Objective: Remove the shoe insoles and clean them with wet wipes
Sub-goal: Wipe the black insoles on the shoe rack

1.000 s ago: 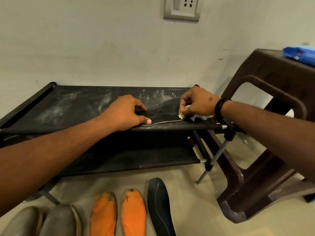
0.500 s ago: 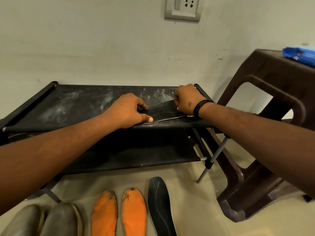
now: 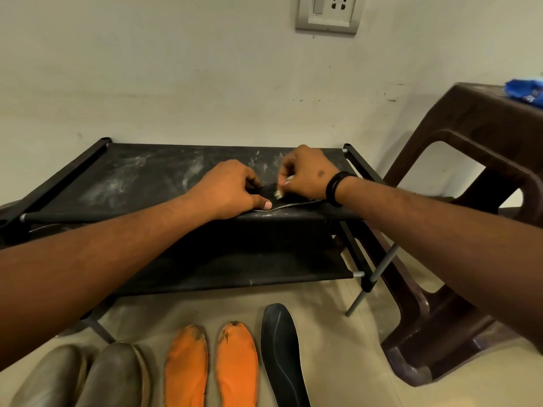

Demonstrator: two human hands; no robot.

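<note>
A black insole lies on the top shelf of a black shoe rack. My left hand holds its left end down, fingers curled on it and thumb along its front edge. My right hand grips a crumpled whitish wet wipe and presses it on the insole close to my left hand. Most of the insole is hidden under the two hands. On the floor lie two orange insoles and another black insole.
A pair of grey-brown shoes stands at the bottom left. A brown plastic stool is at the right, with a blue wipes pack on top. The rack's lower shelf sits underneath, and a wall with a socket is behind.
My right hand slid the wipe leftward along the insole, from its right end toward my left hand. My left hand stayed in place.
</note>
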